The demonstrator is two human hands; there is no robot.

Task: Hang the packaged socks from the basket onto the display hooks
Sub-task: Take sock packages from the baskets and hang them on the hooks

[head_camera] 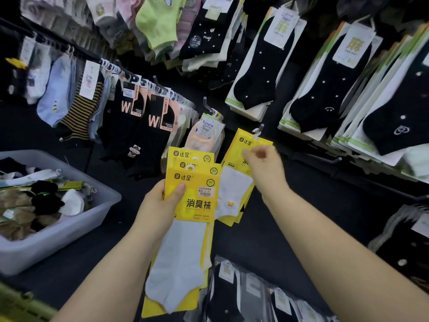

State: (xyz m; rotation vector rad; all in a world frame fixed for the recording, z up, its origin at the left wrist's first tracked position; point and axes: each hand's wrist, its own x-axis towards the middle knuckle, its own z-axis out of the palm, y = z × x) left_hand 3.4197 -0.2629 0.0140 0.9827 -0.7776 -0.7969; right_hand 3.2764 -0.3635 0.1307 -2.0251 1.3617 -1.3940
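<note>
Currently you are gripping a fanned stack of yellow packs (192,182) in your left hand (162,198) — thumb pressing the front card, fingers wrapping behind. The cards are showing "达足" and "消臭袜", with an SGS badge and a price sticker. Your right hand (264,166) is touching the top of a matching hung pack (248,142) on a display hook (261,127) — blur is hiding whether it is pinching. A TuYaYa pack (204,133) is hanging just beside; the grey basket (102,205) is sitting to your left.
</note>
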